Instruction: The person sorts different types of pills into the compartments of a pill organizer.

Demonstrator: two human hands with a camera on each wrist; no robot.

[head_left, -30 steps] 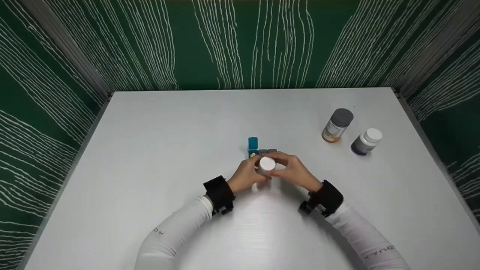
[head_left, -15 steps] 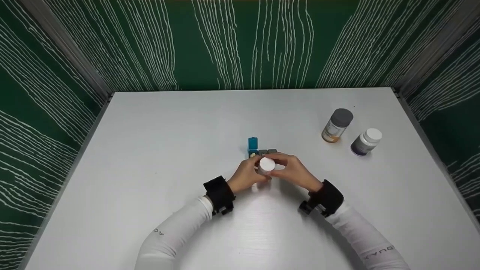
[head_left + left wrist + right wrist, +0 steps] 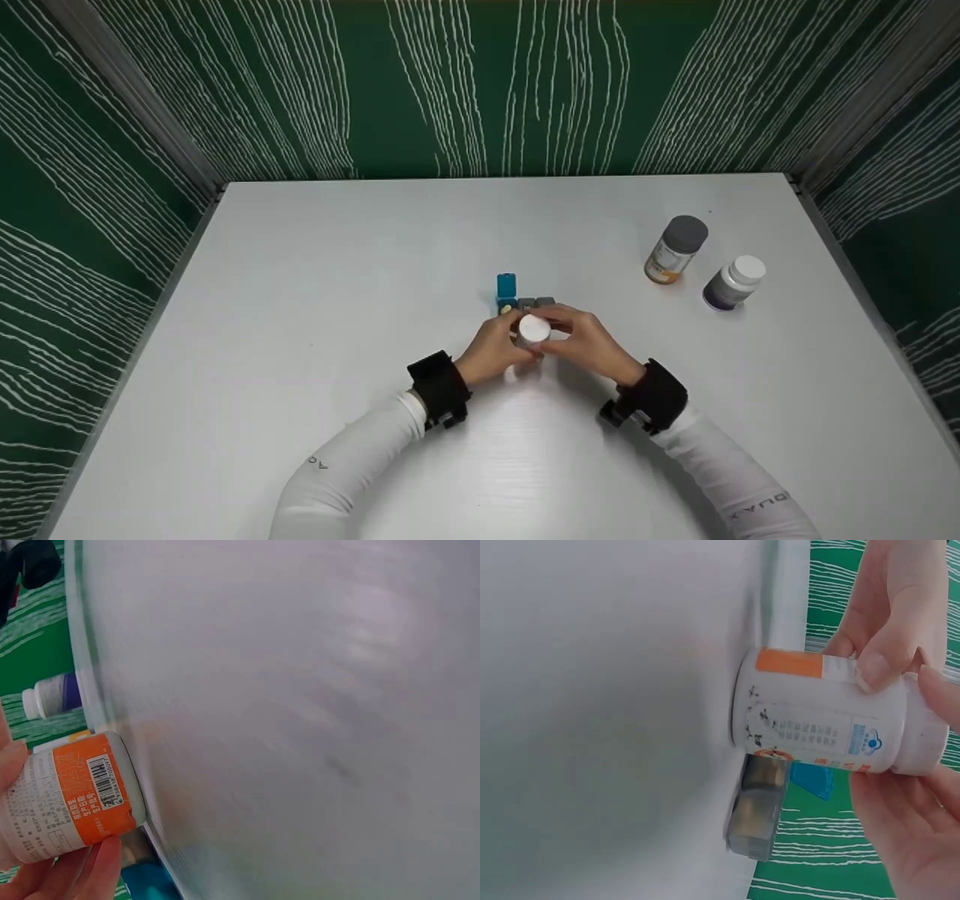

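Note:
A white pill bottle (image 3: 802, 712) with an orange label stands upright on the table, its white cap (image 3: 535, 328) facing up. My left hand (image 3: 491, 349) grips the bottle's body, thumb on one side and fingers on the other. On the cap, the thumb and fingers of my right hand (image 3: 589, 345) pinch from both sides. Just behind the bottle lies a pill organizer (image 3: 755, 817) with grey compartments, partly hidden by the hands. Its blue lid (image 3: 506, 285) at the left end is raised, and a pale yellow pill (image 3: 506, 309) shows in that compartment.
To the back right stand a bottle with a dark grey cap (image 3: 675, 249) and a white bottle with a dark label (image 3: 734, 283). Green panels with white lines (image 3: 495, 90) border the white table (image 3: 337, 247) at the back and sides.

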